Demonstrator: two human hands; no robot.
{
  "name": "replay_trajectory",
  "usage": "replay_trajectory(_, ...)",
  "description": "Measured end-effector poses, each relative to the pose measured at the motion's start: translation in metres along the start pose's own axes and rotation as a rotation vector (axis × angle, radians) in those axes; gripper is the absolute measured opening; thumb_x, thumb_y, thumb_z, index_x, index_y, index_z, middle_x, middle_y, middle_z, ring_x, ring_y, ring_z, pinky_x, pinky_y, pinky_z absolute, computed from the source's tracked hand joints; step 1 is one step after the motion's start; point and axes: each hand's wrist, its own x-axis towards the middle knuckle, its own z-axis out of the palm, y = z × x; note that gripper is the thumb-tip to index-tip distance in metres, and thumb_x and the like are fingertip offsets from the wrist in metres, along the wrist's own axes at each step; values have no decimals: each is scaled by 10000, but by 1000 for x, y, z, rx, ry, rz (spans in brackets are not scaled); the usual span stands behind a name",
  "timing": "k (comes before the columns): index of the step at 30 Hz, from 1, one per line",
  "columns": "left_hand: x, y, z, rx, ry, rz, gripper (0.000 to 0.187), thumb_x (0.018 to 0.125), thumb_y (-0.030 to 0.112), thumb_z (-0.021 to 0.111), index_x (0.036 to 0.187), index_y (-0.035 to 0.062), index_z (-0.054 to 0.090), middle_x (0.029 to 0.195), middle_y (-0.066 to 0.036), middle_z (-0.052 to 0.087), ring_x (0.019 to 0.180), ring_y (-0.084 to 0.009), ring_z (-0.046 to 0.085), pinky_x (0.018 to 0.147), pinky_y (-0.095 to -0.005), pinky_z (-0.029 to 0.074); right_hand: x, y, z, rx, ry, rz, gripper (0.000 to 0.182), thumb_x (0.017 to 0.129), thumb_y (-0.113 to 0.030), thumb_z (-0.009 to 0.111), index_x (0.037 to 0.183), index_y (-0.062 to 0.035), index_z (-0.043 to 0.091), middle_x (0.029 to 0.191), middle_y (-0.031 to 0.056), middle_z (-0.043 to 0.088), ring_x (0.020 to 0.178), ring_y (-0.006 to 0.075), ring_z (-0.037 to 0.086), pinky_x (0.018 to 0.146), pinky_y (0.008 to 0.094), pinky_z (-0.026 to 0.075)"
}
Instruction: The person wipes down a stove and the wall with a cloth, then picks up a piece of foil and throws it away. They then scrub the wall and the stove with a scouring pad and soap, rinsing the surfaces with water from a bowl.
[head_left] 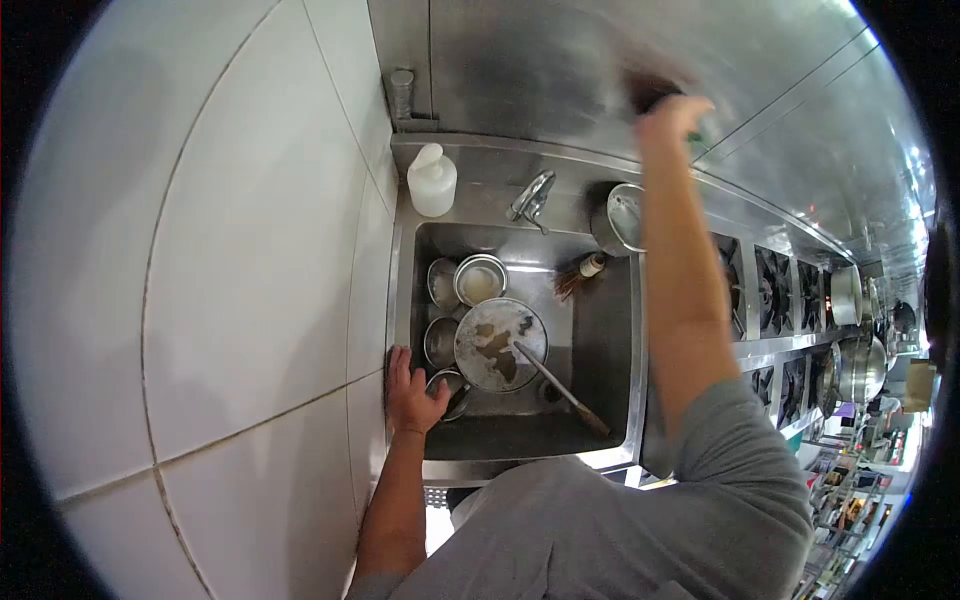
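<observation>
My left hand (414, 392) rests on the left rim of the sink (405, 300), fingers spread, beside a metal bowl at the lower left. Up at the steel wall panel (560, 80), my right hand (676, 118) is blurred by motion. Its fingers look bent around something, with a dark smear and a bit of green showing at its edges; I cannot tell what it is. Inside the sink stands a large round pot (500, 345) of cloudy, foamy water, a long-handled utensil (565, 390) leaning out of it. Small metal bowls (481, 280) sit along its left side.
A white pump bottle (432, 182) stands on the back ledge left of the faucet (531, 200). Right of the faucet is a metal pot (622, 217), partly behind my forearm. A bristle brush (580, 275) lies in the sink. Stove burners (775, 290) extend to the right; white tiles (250, 250) wall the left.
</observation>
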Motion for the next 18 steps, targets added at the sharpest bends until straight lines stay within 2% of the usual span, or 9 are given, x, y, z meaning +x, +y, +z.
replay_trajectory(1,3,2,0,1,3,-5,367,800,220,822,942,-66,643,1472,-308,524,1455,-536,443,1196,-644,398,-13,-31,-32,894,33,134,722,1128,-544,318,1676,-76,273,1670,353,294,1489,568,391,1239,649,327)
replay_trajectory(3,3,4,1,12,16,16,361,803,230,808,932,-62,641,1475,-301,520,1464,-528,434,1197,-621,404,-97,-57,-123,1993,314,297,677,1154,-365,404,1694,-51,143,1686,448,82,1560,623,189,1264,683,246)
replay_trajectory(4,4,2,0,25,16,23,356,806,240,794,923,-58,640,1479,-294,516,1473,-520,426,1199,-599,409,-142,-91,-172,1782,603,446,611,1046,-221,589,1595,-80,359,1626,506,168,1473,631,369,1179,670,409)
replay_trajectory(6,7,4,0,50,1,25,343,807,230,789,921,-56,638,1476,-296,514,1470,-525,425,1200,-602,407,-196,-109,-225,2422,563,29,882,1118,-422,445,1665,99,-11,1708,409,-111,1593,595,-84,1305,653,53)
replay_trajectory(7,5,4,2,55,-20,9,330,807,220,784,918,-54,636,1474,-298,512,1466,-530,423,1201,-605,404,-229,-90,-221,2566,611,-72,921,1108,-423,465,1655,123,-36,1711,404,-111,1601,580,-79,1311,633,41)
replay_trajectory(10,-1,1,2,50,-45,22,334,800,199,808,941,-65,659,1497,-287,495,1473,-520,417,1199,-652,381,-200,-81,-173,2529,697,-101,900,1097,-365,493,1656,128,-11,1716,393,-113,1616,539,-69,1324,589,29)
replay_trajectory(13,1,2,2,45,-51,29,335,801,206,808,924,-66,655,1483,-306,495,1468,-531,417,1198,-659,377,-94,-50,-77,2465,839,334,842,1093,-302,499,1673,103,42,1746,334,-89,1622,500,-23,1333,547,32)
replay_trajectory(16,1,-3,2,17,-16,45,355,796,225,815,913,-67,649,1472,-326,494,1463,-547,416,1195,-664,375,29,-7,49,2172,1050,642,726,1096,-259,486,1689,29,183,1714,394,74,1571,543,172,1286,582,185)
replay_trajectory(18,1,-3,4,-10,12,42,370,793,237,821,912,-68,647,1466,-335,495,1460,-555,416,1194,-667,374,39,22,76,2209,992,685,698,1099,-255,471,1688,12,210,1691,410,114,1554,538,210,1271,597,206)
